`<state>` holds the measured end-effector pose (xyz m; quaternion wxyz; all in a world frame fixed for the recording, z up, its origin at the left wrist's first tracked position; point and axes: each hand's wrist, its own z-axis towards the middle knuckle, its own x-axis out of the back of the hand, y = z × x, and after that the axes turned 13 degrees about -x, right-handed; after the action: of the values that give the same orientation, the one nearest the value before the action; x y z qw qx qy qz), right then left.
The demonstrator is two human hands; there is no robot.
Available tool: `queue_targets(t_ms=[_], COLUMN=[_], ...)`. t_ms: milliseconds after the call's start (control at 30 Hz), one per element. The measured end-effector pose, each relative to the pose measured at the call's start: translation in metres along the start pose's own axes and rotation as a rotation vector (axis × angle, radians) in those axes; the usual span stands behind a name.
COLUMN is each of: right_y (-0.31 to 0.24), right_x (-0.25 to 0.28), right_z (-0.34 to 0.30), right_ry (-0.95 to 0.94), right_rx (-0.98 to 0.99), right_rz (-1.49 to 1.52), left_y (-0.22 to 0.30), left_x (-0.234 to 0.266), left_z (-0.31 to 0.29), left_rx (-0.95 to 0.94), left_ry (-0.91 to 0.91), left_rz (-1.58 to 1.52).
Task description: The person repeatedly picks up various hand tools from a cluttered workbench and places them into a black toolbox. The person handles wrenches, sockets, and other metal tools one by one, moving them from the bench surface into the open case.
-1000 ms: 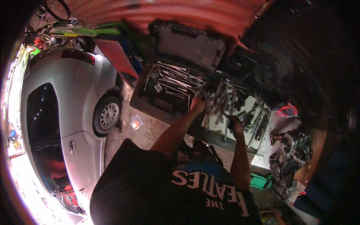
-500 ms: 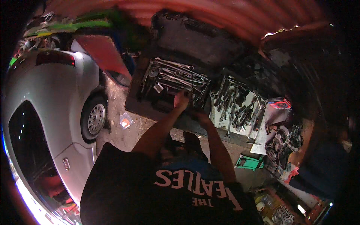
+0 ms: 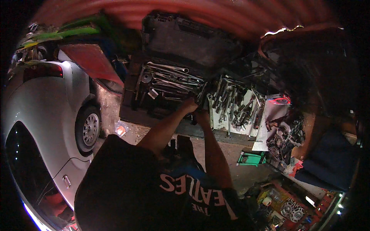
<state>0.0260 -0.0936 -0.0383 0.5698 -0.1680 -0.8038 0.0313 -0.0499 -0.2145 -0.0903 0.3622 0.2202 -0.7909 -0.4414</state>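
Where the two forearms meet, the left hand [image 3: 189,104] and the right hand [image 3: 201,114] sit close together at the near right corner of the open tool case [image 3: 133,109], just at the gap between it and the white tray [image 3: 217,124] beside it. The left hand's grip looks curled shut around a dark tool [image 3: 200,94], probably a wrench handle, that sticks up from the fist toward the case's right edge; the light is too poor to name the tool for sure. The right hand lies just below and touching or nearly touching the left, and I cannot tell whether its grip is together or apart, nor whether it holds anything.

Inside the case, long chrome wrenches [image 3: 167,75] lie in rows across the far half, with sockets [image 3: 147,78] toward the left edge. The raised lid [image 3: 185,36] stands behind it. The white tray to the right carries a heap of dark hand tools [image 3: 237,106]. Further right, near the tray's right edge, lies a tangle of chain and metal parts [image 3: 285,136]. A green box [image 3: 251,158] rests on the ground below the tray. A silver car [image 3: 42,111] with its wheel [image 3: 89,129] fills the left side.
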Motion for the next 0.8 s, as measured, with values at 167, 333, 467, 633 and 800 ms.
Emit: queue_targets(t_ms=[167, 333, 467, 633, 800], right_y=[-0.001, 0.061, 0.063, 0.098, 0.113], right_x=[0.001, -0.014, -0.001, -0.030, -0.041], right_z=[-0.022, -0.055, -0.070, -0.085, -0.102], right_ry=[0.051, 0.196, -0.180, -0.127, -0.052], right_rx=[-0.266, 0.121, -0.368, -0.413, -0.326], right_rz=[0.160, -0.001, 0.527, 0.764, 0.650], left_y=[-0.003, 0.009, 0.023, 0.053, 0.033], left_x=[-0.010, -0.005, 0.004, 0.010, -0.023], left_z=[-0.010, -0.024, -0.038, -0.051, -0.040], left_rx=[0.081, 0.075, 0.075, 0.171, 0.180], left_ry=[0.204, 0.237, 0.078, 0.065, 0.302], left_rz=[0.216, 0.247, 0.355, 0.224, 0.359])
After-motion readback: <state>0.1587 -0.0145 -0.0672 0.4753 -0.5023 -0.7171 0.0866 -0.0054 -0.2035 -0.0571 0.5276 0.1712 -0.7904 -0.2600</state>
